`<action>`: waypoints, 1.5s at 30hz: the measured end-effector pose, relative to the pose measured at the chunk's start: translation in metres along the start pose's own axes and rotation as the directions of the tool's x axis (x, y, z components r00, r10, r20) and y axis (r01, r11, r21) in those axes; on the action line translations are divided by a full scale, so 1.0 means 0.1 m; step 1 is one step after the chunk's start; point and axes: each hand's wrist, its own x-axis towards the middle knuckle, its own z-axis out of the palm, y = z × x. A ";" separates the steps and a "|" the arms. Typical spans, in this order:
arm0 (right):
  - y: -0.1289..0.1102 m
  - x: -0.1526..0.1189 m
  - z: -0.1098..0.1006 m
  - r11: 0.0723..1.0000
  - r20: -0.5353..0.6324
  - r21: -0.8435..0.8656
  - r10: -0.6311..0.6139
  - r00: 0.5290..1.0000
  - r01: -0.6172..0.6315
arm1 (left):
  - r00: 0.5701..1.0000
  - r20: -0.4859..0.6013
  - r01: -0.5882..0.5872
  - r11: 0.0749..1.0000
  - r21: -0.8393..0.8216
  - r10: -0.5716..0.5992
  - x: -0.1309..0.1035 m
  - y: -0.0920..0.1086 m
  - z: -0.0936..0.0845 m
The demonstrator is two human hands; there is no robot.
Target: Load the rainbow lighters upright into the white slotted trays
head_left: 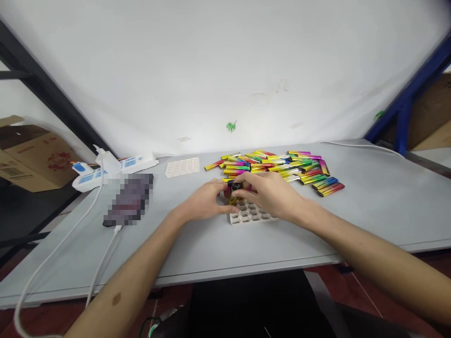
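A white tray with rows of holes (254, 217) lies in front of me on the table. My right hand (273, 192) is over it, its thumb and fingers pinched at the black end of a shiny coloured tube (235, 186). From the left, my left hand (206, 199) curls its fingers and thumb around the same spot, at the tray's left side. The fingers hide most of what is between them, and how many tubes are there I cannot tell. Just behind my hands lies a loose pile of flat, shiny gradient-coloured tubes with black ends (271, 164).
A second white tray (182, 167) lies at the back left. Left of it are a white power strip (130, 163) and a blurred dark phone-like device (128, 199) with a white cable (105, 256). A cardboard box (38, 157) stands far left; a blue frame (403, 122) is right.
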 end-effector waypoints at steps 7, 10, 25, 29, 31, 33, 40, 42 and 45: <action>-0.04 -0.07 -0.09 0.991 0.028 -0.135 -0.002 1.000 0.006 | 0.999 -0.039 -0.023 1.000 0.008 0.024 0.01 -0.01 0.01; -0.02 -0.09 -0.06 0.987 0.002 -0.159 -0.015 1.000 0.015 | 0.999 -0.043 -0.016 1.000 0.014 0.016 0.01 -0.03 0.03; 0.10 -0.14 0.04 0.957 -0.117 -0.233 -0.204 0.972 0.173 | 0.997 -0.082 0.017 0.999 0.040 -0.014 0.01 0.00 0.03; 0.15 -0.15 -0.03 0.947 -0.147 -0.220 -0.270 0.952 0.234 | 0.996 -0.087 0.007 0.999 0.050 -0.003 0.01 -0.01 0.03; 0.22 -0.13 -0.09 0.958 -0.233 -0.180 -0.262 0.937 0.223 | 0.997 -0.079 -0.001 0.999 0.045 0.004 0.01 -0.01 0.03; 0.33 -0.11 -0.17 0.981 -0.360 -0.148 -0.173 0.917 0.127 | 0.997 -0.074 0.000 0.999 0.043 0.003 0.01 -0.01 0.02; 0.98 -0.06 -0.28 0.963 -0.238 -0.227 0.093 0.967 -0.149 | 0.996 -0.081 0.041 0.997 0.059 -0.036 0.00 0.00 0.02; 1.12 -0.08 -0.23 0.962 -0.062 -0.253 0.086 0.994 -0.099 | 0.996 -0.083 0.039 0.998 0.058 -0.034 0.00 0.02 0.02; 1.21 -0.09 -0.15 0.966 0.071 -0.254 0.077 0.994 -0.056 | 0.997 -0.077 0.036 0.997 0.063 -0.031 0.00 0.03 0.01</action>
